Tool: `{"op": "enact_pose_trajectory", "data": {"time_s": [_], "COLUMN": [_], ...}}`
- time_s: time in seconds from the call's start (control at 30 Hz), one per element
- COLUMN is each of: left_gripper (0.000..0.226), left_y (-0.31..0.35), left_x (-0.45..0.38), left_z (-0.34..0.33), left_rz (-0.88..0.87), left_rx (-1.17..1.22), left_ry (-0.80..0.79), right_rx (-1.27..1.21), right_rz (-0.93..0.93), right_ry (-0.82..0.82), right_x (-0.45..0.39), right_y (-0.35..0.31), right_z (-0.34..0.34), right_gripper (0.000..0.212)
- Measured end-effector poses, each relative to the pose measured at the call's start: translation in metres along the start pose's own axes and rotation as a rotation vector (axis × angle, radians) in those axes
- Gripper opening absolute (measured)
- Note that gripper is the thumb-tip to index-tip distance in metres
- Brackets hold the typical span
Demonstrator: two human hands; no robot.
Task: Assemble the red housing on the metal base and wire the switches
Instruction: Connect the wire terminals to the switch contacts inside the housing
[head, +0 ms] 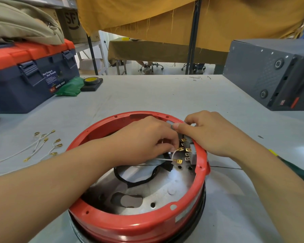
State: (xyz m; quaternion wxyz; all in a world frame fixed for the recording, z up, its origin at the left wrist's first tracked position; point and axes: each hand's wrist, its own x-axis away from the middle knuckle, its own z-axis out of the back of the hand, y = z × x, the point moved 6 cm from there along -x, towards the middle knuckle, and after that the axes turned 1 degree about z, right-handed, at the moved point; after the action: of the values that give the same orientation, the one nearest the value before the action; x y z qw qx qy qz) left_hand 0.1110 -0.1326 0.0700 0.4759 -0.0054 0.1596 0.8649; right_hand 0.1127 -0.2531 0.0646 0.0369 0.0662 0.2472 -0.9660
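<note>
Wiring step, by the look of it: the red housing (123, 225) already sits on the metal base (158, 195) at the near-centre of the counter (147, 95), w/ both hands inside its far-right rim. Left hand (144, 139) has its fingers curled, pinching a white wire (172, 154) w/ a brass terminal right by the switches (187, 151). Right hand (209, 134) curls over the rim, thumb & fingers gripping the switch block, prob. to steady it. Next move likely needs the terminal lined up square on a free tab & pushed home w/o bending it. Spare wires (42, 146) lie well apart at left on the counter, so more connections seem left to do. Hard to tell: which tab is targeted, left fingertips hide it; housing's near edge is cut off by the frame.
</note>
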Motion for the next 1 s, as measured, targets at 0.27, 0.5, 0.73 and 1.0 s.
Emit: {"op": "enact_pose_trajectory", "data": {"time_s": [0.27,0.5,0.73,1.0], "left_gripper": [0.011,0.011,0.013,0.011], "left_y": [0.0002,0.0009,0.005,0.003], "left_x": [0.0001,0.0007,-0.0003,-0.0002], "left_z": [-0.0016,-0.0048,-0.0079,-0.0067], "left_rz": [-0.008,0.002,0.004,0.018], "left_rx": [-0.042,-0.085,-0.091,-0.093], "left_ry": [0.006,-0.026,-0.038,-0.001], "right_rx": [-0.015,-0.007,-0.004,0.004], "right_rz": [0.005,0.001,0.003,0.028], "right_ry": [-0.008,-0.005,0.0,0.011], "right_x": [-0.0001,0.0003,0.0004,-0.0002], "right_y": [0.0013,0.0016,0.0014,0.0006], "right_z": [-0.0012,-0.0014,-0.0012,-0.0015], "right_gripper": [0.056,0.056,0.055,0.054]}}
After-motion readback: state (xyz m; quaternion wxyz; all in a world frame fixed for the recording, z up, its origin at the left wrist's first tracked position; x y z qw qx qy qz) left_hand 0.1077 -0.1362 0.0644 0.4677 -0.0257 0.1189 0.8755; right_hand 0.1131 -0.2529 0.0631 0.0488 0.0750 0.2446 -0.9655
